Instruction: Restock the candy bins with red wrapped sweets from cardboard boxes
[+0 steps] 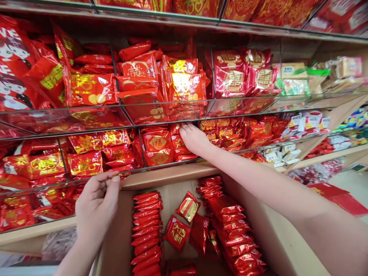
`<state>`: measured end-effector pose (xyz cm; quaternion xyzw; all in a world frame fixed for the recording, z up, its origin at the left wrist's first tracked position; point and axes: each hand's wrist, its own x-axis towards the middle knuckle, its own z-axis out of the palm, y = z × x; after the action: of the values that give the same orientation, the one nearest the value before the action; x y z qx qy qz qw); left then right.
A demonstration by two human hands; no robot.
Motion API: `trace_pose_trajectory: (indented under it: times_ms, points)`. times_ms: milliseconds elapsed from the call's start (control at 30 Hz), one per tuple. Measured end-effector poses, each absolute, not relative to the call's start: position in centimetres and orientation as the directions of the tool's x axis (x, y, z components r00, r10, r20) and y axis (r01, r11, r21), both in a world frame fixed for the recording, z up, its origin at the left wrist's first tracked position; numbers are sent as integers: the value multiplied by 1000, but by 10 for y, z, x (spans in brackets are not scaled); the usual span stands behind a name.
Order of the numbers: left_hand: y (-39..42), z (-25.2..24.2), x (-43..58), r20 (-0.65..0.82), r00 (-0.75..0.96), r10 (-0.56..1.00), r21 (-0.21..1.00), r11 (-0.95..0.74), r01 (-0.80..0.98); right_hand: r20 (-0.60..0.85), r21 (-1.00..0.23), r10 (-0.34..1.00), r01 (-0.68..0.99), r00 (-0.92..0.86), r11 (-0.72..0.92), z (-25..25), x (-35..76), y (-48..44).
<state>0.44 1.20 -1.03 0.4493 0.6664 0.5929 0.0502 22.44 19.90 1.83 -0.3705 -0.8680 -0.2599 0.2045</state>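
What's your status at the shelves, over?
Right hand at red shelf packet, grip unclear. Left hand at carton corner. Stacked red packets inside. Right forearm partly hides carton.

The scene is brightly lit, apparently from above, with the recess beneath the upper shelf [161, 20] at 12 o'clock left in shadow. A gold-printed packet [184, 82] just above centre is washed out by glare, and reflections are caught in the clear shelf strip [97, 117] toward 9 o'clock. The carton [172, 174] is darkened inside at 6 o'clock, though lettering on a red packet [177, 232] is rendered legibly. Shelves are stretched and detail softened toward 2 o'clock.
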Motion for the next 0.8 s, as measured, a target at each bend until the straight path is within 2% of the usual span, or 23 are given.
trace_pose_trajectory:
  times_ms: [333, 800]
  points:
    - [12, -14, 4, 500, -556, 664, 810, -131, 572, 487, 278, 536, 704, -690, 654, 23, 233, 201]
    - [13, -20, -2, 567, -494, 659, 741, -146, 655, 534, 241, 517, 707, -668, 665, 18, 244, 197]
